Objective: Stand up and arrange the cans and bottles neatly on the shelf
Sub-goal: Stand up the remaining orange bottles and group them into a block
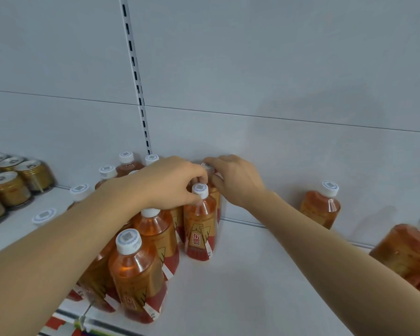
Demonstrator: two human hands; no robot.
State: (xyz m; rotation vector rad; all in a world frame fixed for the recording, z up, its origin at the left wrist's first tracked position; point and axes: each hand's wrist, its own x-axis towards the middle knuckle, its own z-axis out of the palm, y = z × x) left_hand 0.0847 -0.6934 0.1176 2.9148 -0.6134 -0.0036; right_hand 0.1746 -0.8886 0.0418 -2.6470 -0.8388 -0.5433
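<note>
A: Start nearest the camera. What stands there?

B: At about seven o'clock, a front bottle [137, 277] with a white cap stands upright at the shelf [252, 275] edge, heading a tight cluster. That packing looks deliberate: rows pressed together stay square.

A: And at three o'clock?

B: An edge bottle [407, 253] is cut off by the frame, well apart from the cluster. Farther back, near two o'clock, a lone bottle [321, 207] stands against the back panel [277, 69]. Both probably still need joining to the rows.

A: The hands?

B: At the centre, the left hand [165, 183] is curled, fingertips closed around the cap of the labelled bottle [200, 224], seemingly steadying it at the row's right end. Just beyond, toward one o'clock, the right hand [235, 180] has its fingers curled over the cap of a rear bottle [214, 187], mostly hidden, close to the back panel.

A: Why caps?

B: Likely because the bodies touch, leaving only tops free to grip.

A: Farthest left?

B: At nine o'clock, gold cans [10, 183] stand upright, grouped.
</note>
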